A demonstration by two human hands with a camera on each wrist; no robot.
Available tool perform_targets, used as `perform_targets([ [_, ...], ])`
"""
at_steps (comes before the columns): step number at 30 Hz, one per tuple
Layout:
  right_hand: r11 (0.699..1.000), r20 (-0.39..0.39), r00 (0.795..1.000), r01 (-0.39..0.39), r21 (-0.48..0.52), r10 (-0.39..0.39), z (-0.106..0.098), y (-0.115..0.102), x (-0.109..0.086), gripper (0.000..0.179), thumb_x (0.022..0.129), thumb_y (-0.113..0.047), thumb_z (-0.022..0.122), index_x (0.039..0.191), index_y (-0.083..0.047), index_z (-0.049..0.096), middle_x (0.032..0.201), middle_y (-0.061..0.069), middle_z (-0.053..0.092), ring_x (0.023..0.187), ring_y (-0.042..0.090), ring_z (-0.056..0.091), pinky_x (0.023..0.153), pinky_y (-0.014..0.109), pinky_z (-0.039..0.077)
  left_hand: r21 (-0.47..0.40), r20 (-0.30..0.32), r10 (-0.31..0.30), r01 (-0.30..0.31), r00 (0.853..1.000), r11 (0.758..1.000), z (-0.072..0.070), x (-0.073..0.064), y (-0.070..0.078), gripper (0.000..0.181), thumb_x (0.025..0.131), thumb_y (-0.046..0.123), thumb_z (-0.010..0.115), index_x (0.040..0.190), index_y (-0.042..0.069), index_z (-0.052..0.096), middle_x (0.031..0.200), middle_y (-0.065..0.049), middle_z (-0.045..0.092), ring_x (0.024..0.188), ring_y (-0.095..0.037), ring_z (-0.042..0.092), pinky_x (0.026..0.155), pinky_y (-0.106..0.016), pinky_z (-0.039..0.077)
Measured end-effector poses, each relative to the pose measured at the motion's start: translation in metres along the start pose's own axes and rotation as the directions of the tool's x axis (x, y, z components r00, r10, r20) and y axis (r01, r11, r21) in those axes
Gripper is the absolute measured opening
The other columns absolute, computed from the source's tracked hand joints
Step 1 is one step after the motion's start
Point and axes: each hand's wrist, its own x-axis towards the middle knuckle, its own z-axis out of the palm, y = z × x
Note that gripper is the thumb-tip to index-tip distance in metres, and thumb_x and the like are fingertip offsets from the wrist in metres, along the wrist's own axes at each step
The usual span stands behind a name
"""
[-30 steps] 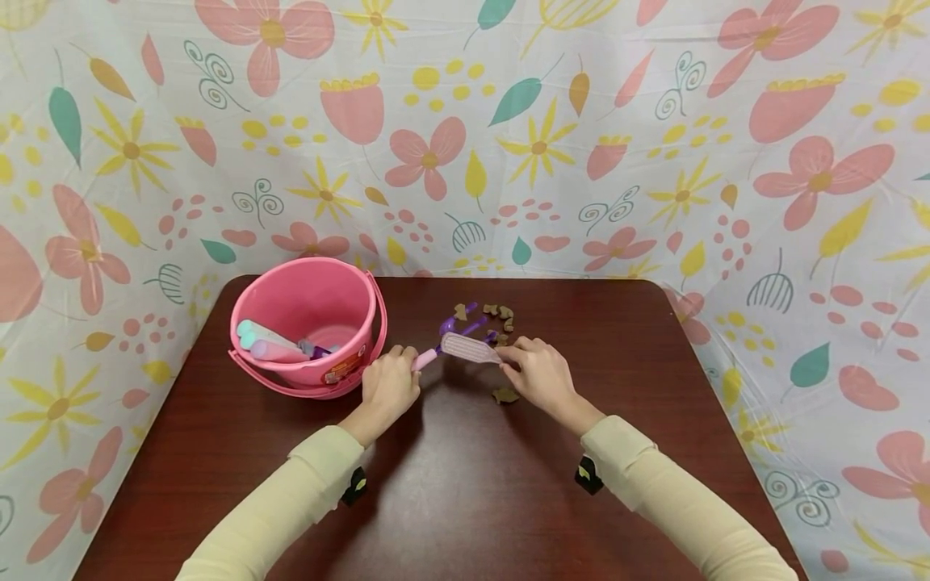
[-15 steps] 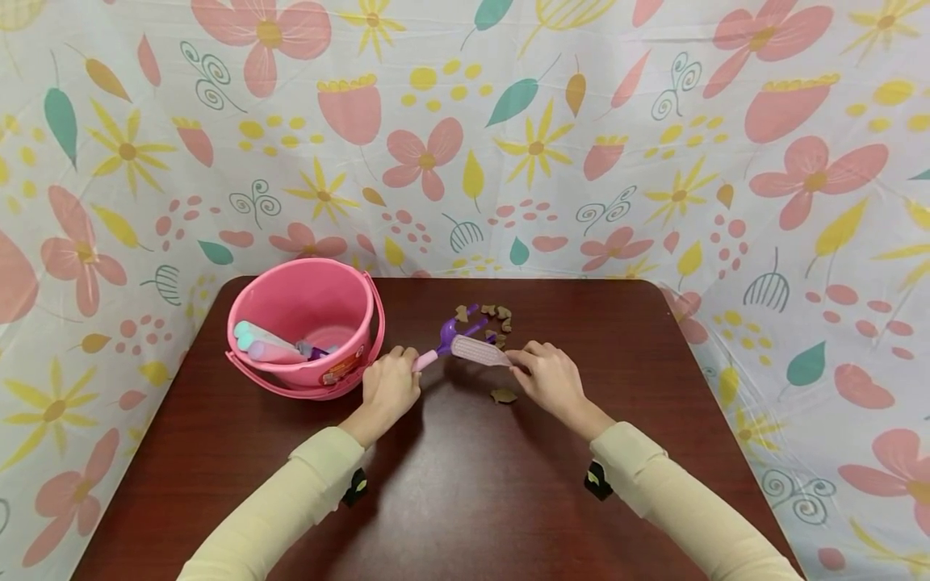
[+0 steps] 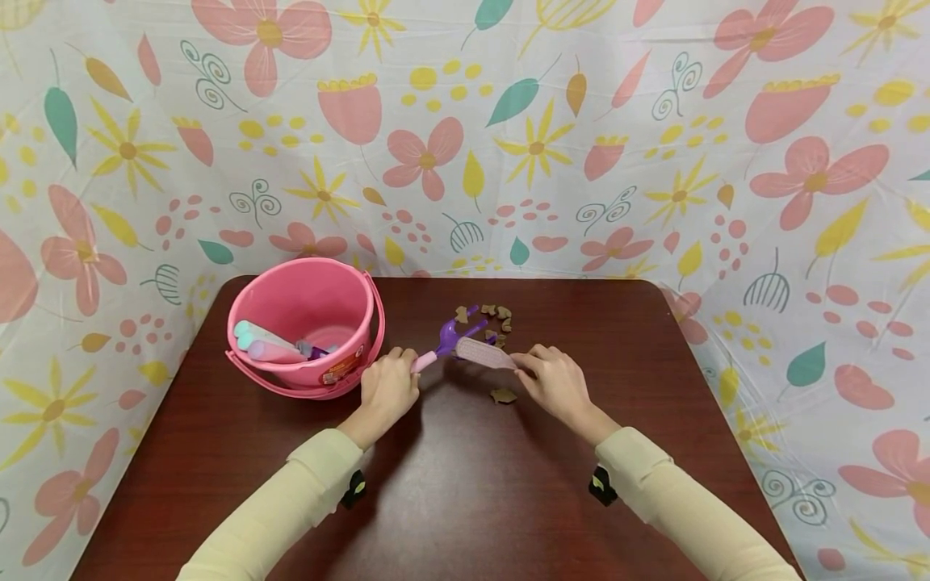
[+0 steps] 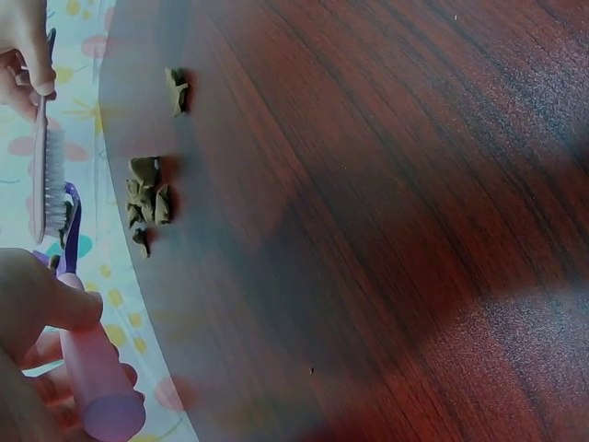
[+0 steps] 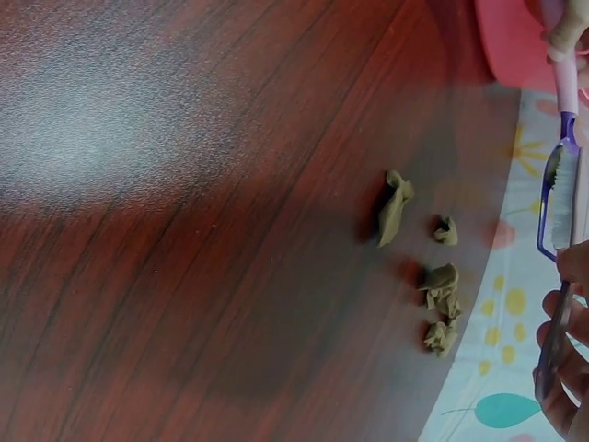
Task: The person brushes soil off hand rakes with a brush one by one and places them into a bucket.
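My left hand [image 3: 391, 386] grips the pink handle [image 4: 97, 387] of a purple toy hand fork [image 3: 449, 335], its prongs pointing away to the right. The right hand [image 3: 555, 381] holds the narrow end of a pale pink brush [image 3: 483, 353]. White bristles [image 4: 55, 180] face the fork's prongs in the left wrist view, right at them, and a few brown bits show among the prongs. Small crumpled brown pieces [image 3: 504, 313] lie just beyond the fork's prongs. A larger brown piece [image 3: 503, 395] lies nearer me, below the brush.
At the left of the dark wooden table [image 3: 465, 484] stands a pink bucket [image 3: 305, 315], its handle lowered. Inside are tools with pink and mint handles [image 3: 272, 349]. A flower-patterned cloth [image 3: 465, 161] hangs behind the table.
The right hand has drawn the brush a little to the right and toward me, baring more of the fork's purple base. My left hand has stayed nearly still.
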Motion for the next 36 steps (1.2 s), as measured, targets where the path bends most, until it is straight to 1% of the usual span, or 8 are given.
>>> perform_targets([
  [5,1.0,-0.017,1.0,0.009,0.007,-0.009,0.002,0.002,-0.002,0.023,0.077,-0.017,0.072,0.1,-0.015,0.071,0.081,0.0,0.063,0.065,0.019,0.054,0.053,0.032,0.044,-0.009,-0.009,0.005,-0.005,1.0,1.0,0.001,-0.001,-0.001,0.018,0.072,0.019,0.072,0.086,0.013,0.063,0.073,-0.003,0.057,0.062,-0.029,0.06,0.046,-0.041,0.044],
  [10,0.999,-0.047,0.999,0.027,0.02,-0.026,0.003,0.001,-0.001,0.023,0.077,-0.018,0.072,0.1,-0.014,0.071,0.081,0.0,0.063,0.063,0.017,0.053,0.052,0.031,0.043,-0.018,0.017,-0.001,0.001,1.0,1.0,0.002,-0.001,-0.001,0.018,0.072,0.018,0.072,0.087,0.013,0.063,0.075,-0.004,0.058,0.064,-0.028,0.061,0.048,-0.041,0.045],
  [12,0.999,-0.057,0.998,0.023,0.029,-0.021,0.002,0.0,0.002,0.024,0.078,-0.018,0.071,0.101,-0.014,0.071,0.081,0.0,0.063,0.063,0.017,0.052,0.052,0.031,0.042,-0.014,0.033,-0.007,0.008,0.999,1.0,0.003,-0.001,-0.001,0.017,0.072,0.019,0.071,0.087,0.013,0.063,0.075,-0.004,0.058,0.065,-0.028,0.062,0.049,-0.042,0.046],
  [15,0.999,-0.061,0.998,-0.003,0.035,0.005,0.001,-0.001,0.008,0.023,0.078,-0.018,0.071,0.101,-0.014,0.071,0.082,0.001,0.063,0.064,0.017,0.053,0.051,0.031,0.042,-0.008,0.043,-0.01,0.01,0.999,1.0,0.005,-0.002,0.0,0.017,0.073,0.019,0.071,0.086,0.013,0.063,0.076,-0.004,0.058,0.066,-0.028,0.062,0.05,-0.042,0.046],
  [21,0.999,-0.017,0.999,-0.05,0.016,0.051,0.0,-0.005,0.017,0.022,0.079,-0.018,0.07,0.101,-0.015,0.071,0.083,0.001,0.064,0.064,0.019,0.054,0.051,0.031,0.042,-0.012,0.033,0.002,-0.001,0.999,1.0,0.006,-0.004,0.004,0.018,0.072,0.02,0.072,0.087,0.014,0.063,0.076,-0.003,0.058,0.067,-0.028,0.062,0.05,-0.041,0.046],
  [25,0.997,0.022,0.997,-0.072,0.016,0.072,0.001,-0.008,0.02,0.022,0.079,-0.018,0.07,0.101,-0.015,0.071,0.083,0.001,0.064,0.063,0.018,0.054,0.049,0.031,0.042,-0.008,0.017,0.008,-0.008,1.0,1.0,0.004,-0.002,0.005,0.019,0.072,0.021,0.072,0.087,0.013,0.063,0.076,-0.004,0.059,0.066,-0.028,0.062,0.049,-0.041,0.046],
  [30,0.996,0.061,0.995,-0.085,0.017,0.083,0.002,-0.011,0.021,0.022,0.079,-0.018,0.069,0.1,-0.015,0.072,0.082,0.001,0.064,0.064,0.018,0.056,0.05,0.031,0.045,0.007,-0.006,0.001,-0.001,1.0,1.0,0.002,0.002,0.002,0.018,0.072,0.019,0.072,0.087,0.012,0.064,0.075,-0.005,0.058,0.064,-0.028,0.062,0.049,-0.042,0.047],
  [36,0.996,0.089,0.993,-0.082,0.018,0.08,0.0,-0.012,0.022,0.022,0.08,-0.019,0.069,0.101,-0.015,0.072,0.083,0.0,0.064,0.066,0.017,0.056,0.05,0.031,0.045,0.01,-0.001,-0.009,0.009,1.0,1.0,0.002,0.005,0.0,0.018,0.072,0.019,0.072,0.086,0.011,0.063,0.074,-0.005,0.058,0.063,-0.028,0.061,0.048,-0.042,0.046],
])
